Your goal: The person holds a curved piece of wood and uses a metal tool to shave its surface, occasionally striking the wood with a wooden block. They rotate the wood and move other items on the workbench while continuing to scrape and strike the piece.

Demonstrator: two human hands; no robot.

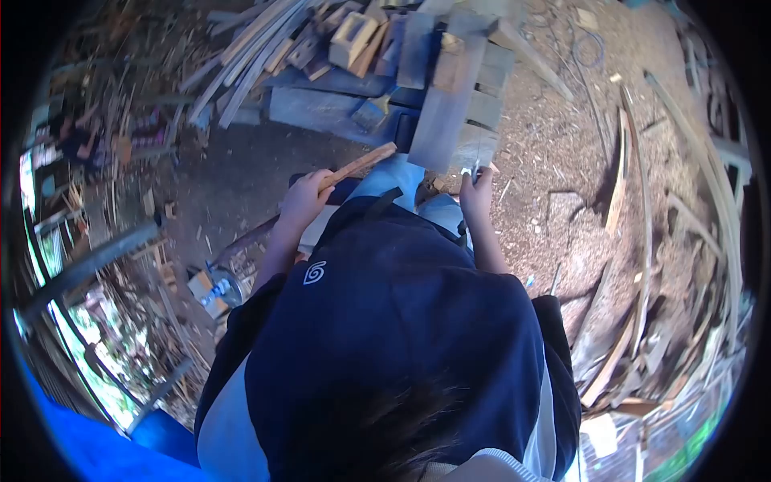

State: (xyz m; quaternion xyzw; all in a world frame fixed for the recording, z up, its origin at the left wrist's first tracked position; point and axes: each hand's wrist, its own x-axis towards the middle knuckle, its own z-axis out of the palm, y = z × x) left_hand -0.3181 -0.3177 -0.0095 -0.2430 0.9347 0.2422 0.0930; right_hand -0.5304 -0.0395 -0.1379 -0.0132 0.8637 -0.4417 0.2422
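My left hand (303, 197) is closed around the lower end of a short, narrow wooden stick (357, 165), which points up and to the right over my lap. My right hand (478, 186), fingers closed, grips a small tool with a thin blade (479, 153) pointing away from me; its handle is mostly hidden by the fingers. The blade lies over the near right part of a plank bench (442, 120). Stick and blade are apart.
Wooden blocks (352, 40) and long strips (255, 50) are piled beyond the bench. A wide brush (371, 112) lies left of it. A clear plastic bottle (227, 291) is at my left. Long curved wood strips (638, 201) lie on the shaving-covered ground at right.
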